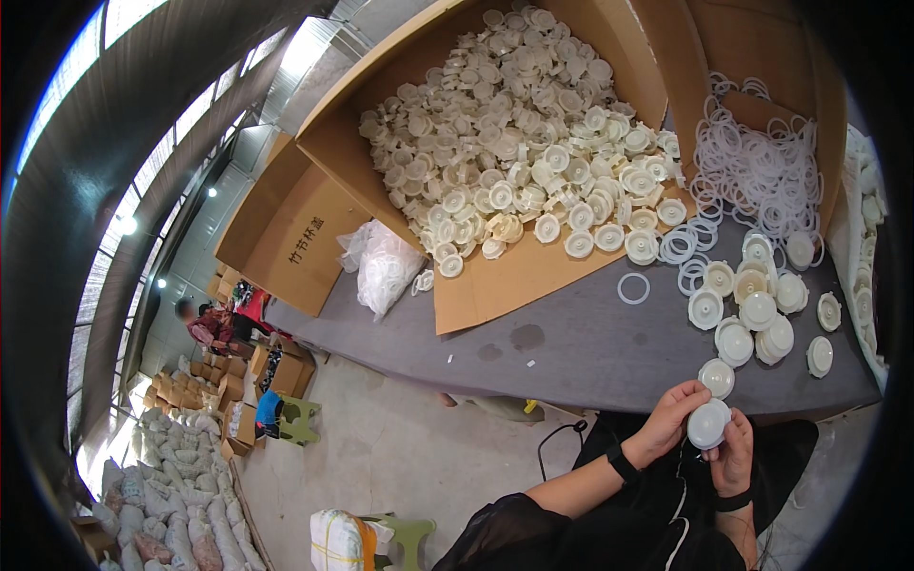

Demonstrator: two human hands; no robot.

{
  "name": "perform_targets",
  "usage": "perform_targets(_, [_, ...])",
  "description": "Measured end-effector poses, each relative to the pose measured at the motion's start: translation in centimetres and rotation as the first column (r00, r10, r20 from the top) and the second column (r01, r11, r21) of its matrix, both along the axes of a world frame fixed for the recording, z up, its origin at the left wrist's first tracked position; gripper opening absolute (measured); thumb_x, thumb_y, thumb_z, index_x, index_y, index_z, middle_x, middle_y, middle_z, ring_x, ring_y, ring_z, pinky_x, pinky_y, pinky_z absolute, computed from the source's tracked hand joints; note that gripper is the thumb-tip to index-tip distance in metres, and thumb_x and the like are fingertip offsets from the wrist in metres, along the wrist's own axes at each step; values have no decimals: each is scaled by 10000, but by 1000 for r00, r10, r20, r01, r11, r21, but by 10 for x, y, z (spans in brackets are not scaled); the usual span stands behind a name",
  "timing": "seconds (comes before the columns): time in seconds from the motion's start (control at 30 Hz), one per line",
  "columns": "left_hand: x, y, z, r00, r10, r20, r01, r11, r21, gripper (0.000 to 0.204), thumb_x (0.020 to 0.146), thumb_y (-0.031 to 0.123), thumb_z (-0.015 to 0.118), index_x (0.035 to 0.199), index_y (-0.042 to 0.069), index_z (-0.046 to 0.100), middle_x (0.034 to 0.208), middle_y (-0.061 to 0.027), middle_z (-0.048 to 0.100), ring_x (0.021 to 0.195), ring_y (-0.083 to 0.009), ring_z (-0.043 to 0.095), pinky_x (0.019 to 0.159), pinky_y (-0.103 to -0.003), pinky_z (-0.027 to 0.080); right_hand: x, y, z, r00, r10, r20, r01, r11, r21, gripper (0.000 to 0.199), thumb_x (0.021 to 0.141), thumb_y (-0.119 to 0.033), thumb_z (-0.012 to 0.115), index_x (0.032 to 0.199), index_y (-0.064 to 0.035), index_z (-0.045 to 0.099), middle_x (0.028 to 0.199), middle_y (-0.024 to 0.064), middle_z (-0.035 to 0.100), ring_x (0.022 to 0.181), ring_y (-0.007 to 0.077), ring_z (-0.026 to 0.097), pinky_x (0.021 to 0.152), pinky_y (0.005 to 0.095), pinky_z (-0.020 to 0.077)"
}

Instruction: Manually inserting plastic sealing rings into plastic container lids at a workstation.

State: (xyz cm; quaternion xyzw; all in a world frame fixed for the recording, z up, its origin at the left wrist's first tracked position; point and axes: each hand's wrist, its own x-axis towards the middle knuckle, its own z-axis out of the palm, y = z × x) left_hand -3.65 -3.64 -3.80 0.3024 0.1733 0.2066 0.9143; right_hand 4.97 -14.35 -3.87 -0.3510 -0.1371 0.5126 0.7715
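Close to the table's near edge, at the lower right, my left hand [669,419] and my right hand [733,459] are both closed on one round white plastic lid [708,425]. The left fingers pinch its left rim, while the right hand grips it from the right and below. Just beyond them another white lid [716,379] lies at the table edge, near my left fingertips. Farther on is a loose heap of white lids [758,310], some flat and some tilted. A single translucent sealing ring [620,289] lies flat to the left of that heap.
A tipped cardboard box [328,119] spills many lids onto its flap across the grey table [581,347]. Another box [833,105] at right holds translucent rings [757,171]. A clear plastic bag [386,271] lies at left. Green stools [411,538], sacks [181,485] and a person [214,328] are beyond.
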Motion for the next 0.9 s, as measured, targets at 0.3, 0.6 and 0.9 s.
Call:
perform_targets(0.3, [-1, 2, -4, 983, -182, 27, 180, 982, 52, 149, 844, 195, 498, 875, 51, 528, 794, -4, 570, 712, -58, 537, 640, -204, 440, 5, -3, -2, 999, -32, -42, 30, 999, -37, 221, 803, -259, 536, 834, -49, 470, 602, 13, 504, 389, 63, 424, 347, 175, 340])
perform_targets(0.6, [-1, 3, 1, 997, -75, 14, 75, 997, 2, 199, 871, 265, 437, 913, 87, 516, 767, 26, 543, 662, -55, 526, 614, -200, 435, 4, 3, -2, 997, -79, -20, 80, 996, 33, 234, 812, -255, 528, 878, -42, 459, 666, 29, 518, 418, 67, 436, 375, 182, 362])
perform_targets(0.9, [-3, -1, 2, 987, -158, 31, 155, 983, 101, 152, 849, 227, 487, 816, 78, 498, 717, 36, 520, 636, -32, 496, 579, -171, 402, 4, -2, 1, 1000, -6, 3, 6, 1000, -8, 180, 799, -219, 536, 804, -51, 471, 568, 5, 489, 377, 56, 414, 345, 168, 335])
